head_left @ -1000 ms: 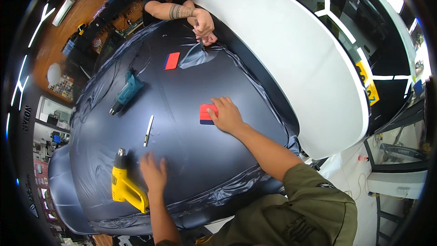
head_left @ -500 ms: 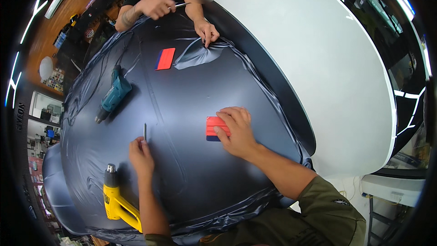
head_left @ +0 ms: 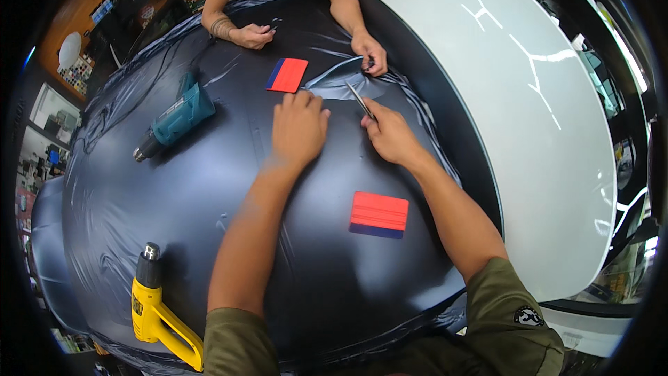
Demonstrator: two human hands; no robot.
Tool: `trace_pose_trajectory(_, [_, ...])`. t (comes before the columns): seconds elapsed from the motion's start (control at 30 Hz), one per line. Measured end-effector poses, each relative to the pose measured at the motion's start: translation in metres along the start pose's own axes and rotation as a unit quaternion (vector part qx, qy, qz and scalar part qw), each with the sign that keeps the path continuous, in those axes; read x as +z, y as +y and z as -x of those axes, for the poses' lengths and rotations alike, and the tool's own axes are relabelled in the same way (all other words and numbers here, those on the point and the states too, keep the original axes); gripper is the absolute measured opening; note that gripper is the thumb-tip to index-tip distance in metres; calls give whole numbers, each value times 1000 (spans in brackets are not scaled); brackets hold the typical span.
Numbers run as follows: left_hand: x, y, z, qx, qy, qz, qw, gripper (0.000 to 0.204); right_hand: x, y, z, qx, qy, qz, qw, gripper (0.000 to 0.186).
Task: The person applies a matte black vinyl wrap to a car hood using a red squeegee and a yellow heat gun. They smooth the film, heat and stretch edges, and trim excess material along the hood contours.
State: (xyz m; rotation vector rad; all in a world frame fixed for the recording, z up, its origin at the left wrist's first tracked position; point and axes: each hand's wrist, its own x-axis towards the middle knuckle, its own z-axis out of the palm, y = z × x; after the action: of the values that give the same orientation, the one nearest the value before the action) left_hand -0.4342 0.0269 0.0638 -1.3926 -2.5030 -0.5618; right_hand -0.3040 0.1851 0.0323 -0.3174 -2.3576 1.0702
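A dark vinyl film (head_left: 174, 181) covers a curved car panel in front of me. My left hand (head_left: 298, 129) lies flat on the film, fingers spread, holding nothing. My right hand (head_left: 390, 136) grips a thin silver knife (head_left: 360, 99), its tip at a wrinkled fold of film (head_left: 341, 83). A red squeegee (head_left: 379, 214) lies loose on the film between my forearms. Across the panel another person's two hands (head_left: 254, 35) (head_left: 370, 52) rest on the film's far edge.
A second red squeegee (head_left: 287, 74) lies near the far side. A teal heat gun (head_left: 177, 117) rests on the left of the film, a yellow heat gun (head_left: 154, 306) at the near left. Bare white bodywork (head_left: 529, 111) curves away on the right. Shelves stand at left.
My right hand let go of the red squeegee and now holds the knife near the fold. My left hand moved from the near left to the middle. The view has come closer to the far side.
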Motion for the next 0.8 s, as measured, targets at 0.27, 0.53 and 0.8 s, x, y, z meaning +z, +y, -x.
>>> trace_pose_trajectory(0.27, [29, -37, 8, 14, 23, -22, 999, 38, 42, -14, -47, -35, -63, 283, 956, 36])
trace_pose_trajectory(0.53, [29, -39, 5, 13, 6, -15, 1000, 37, 47, -24, -46, -63, -80, 353, 930, 33])
trace_pose_trajectory(0.8, [28, -35, 5, 2, -7, -20, 1000, 38, 48, -24, -46, -72, -73, 370, 923, 28])
